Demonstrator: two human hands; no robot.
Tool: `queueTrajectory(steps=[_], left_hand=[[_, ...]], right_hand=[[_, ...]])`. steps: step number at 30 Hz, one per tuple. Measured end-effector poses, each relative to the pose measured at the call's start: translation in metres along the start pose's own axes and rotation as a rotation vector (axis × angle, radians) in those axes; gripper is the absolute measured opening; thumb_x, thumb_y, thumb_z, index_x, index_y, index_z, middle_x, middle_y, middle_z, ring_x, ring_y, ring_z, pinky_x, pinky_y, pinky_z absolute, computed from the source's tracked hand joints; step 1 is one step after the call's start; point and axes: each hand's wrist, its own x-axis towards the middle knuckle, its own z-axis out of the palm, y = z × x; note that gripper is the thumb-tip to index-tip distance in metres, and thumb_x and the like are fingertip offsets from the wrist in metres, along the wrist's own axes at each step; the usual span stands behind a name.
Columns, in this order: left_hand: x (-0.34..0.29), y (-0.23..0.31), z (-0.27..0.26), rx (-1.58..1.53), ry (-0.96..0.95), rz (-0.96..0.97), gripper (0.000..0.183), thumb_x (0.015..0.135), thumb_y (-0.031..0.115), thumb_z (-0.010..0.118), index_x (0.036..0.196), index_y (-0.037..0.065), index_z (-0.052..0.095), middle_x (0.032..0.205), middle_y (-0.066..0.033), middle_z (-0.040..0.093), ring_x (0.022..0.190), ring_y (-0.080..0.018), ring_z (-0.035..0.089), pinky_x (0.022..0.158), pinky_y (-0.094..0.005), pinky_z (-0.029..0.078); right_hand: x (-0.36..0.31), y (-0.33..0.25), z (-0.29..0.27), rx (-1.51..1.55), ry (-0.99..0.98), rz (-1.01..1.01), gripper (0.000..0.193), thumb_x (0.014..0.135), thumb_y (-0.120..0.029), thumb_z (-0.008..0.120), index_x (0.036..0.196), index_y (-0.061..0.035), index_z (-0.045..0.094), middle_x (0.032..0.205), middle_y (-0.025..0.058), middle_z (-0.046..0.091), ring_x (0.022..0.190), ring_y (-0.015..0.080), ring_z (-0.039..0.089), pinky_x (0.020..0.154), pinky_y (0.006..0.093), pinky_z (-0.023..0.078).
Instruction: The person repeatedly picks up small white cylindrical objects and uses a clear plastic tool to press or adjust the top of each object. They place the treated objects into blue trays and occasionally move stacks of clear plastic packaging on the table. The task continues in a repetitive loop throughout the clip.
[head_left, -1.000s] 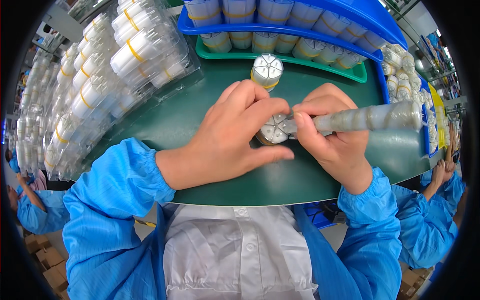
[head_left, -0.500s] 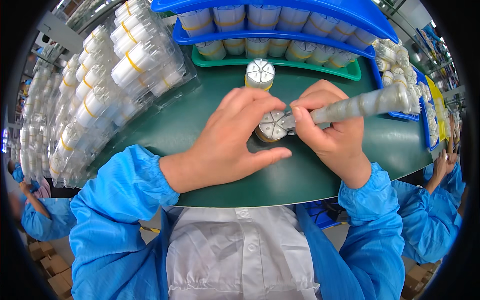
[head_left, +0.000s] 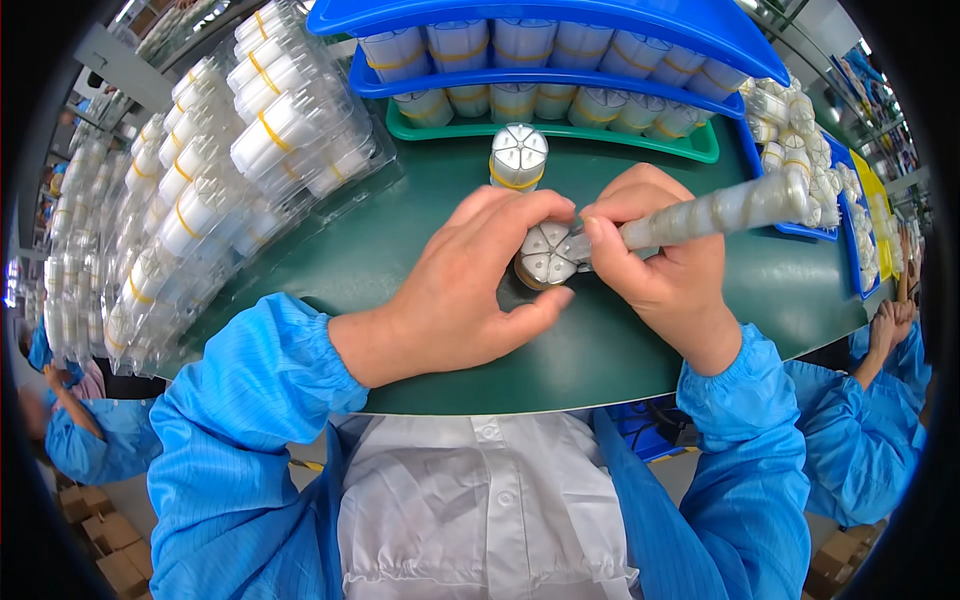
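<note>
A round bundle (head_left: 547, 256) of wedge-shaped, silvery-topped segments stands on the green tabletop (head_left: 450, 385). My left hand (head_left: 450, 275) curls round its left side, fingers at the back and thumb at the near edge. In my right hand (head_left: 665, 265) is a hand tool (head_left: 715, 212) with a thick, whitish wrapped handle pointing up to the right. Its thin metal tip meets the bundle's right rim; the fingers hide part of the tool. Just behind stands a second bundle (head_left: 518, 155), white-sided with a yellow band, touched by neither hand.
Stacked blue trays (head_left: 560, 75) and a green tray (head_left: 420, 128) of banded bundles line the back. Clear plastic packs (head_left: 285, 135) of similar bundles pile up at left. Blue bins (head_left: 795, 150) of white pieces stand at right. Other people's blue sleeves (head_left: 850, 430) show at both sides.
My left thumb has moved up and in against the near edge of the bundle. The right hand and tool have barely shifted.
</note>
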Motion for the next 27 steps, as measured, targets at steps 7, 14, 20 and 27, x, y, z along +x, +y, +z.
queueTrajectory(steps=[7,14,20,27], left_hand=[[-0.004,-0.001,-0.001,0.016,0.01,-0.083,0.067,0.075,0.004,0.079,0.135,0.004,0.05,0.124,-0.0128,0.059,0.107,-0.0239,0.06,0.088,-0.0347,0.049],[-0.001,0.001,0.0,-0.053,0.0,-0.051,0.069,0.074,0.009,0.083,0.135,0.004,0.049,0.122,-0.0125,0.061,0.109,-0.026,0.06,0.09,-0.0376,0.049],[0.001,-0.003,-0.003,0.052,-0.037,-0.011,0.053,0.077,0.01,0.081,0.123,0.004,0.057,0.116,-0.0134,0.062,0.107,-0.0318,0.06,0.091,-0.0401,0.048],[-0.011,-0.005,-0.045,0.42,0.069,-0.109,0.047,0.076,0.005,0.077,0.119,0.003,0.06,0.111,-0.0148,0.064,0.102,-0.0339,0.063,0.089,-0.0405,0.051]], right_hand=[[0.004,0.001,-0.006,-0.006,0.045,-0.032,0.006,0.083,0.001,0.072,0.086,-0.0022,0.068,0.078,0.0066,0.064,0.064,0.0157,0.06,0.054,0.0296,0.045],[0.001,0.001,-0.004,0.04,0.019,0.015,0.006,0.083,0.0,0.073,0.085,-0.0023,0.068,0.077,0.0062,0.064,0.066,0.0151,0.06,0.054,0.0287,0.044],[0.001,0.001,-0.002,0.018,0.009,0.005,0.006,0.084,0.0,0.072,0.085,-0.0027,0.067,0.078,0.006,0.064,0.067,0.014,0.06,0.055,0.0282,0.045],[0.005,0.004,-0.011,0.007,0.163,0.046,0.004,0.086,-0.001,0.071,0.084,-0.0015,0.067,0.078,0.0044,0.064,0.065,0.011,0.059,0.055,0.0267,0.044]])
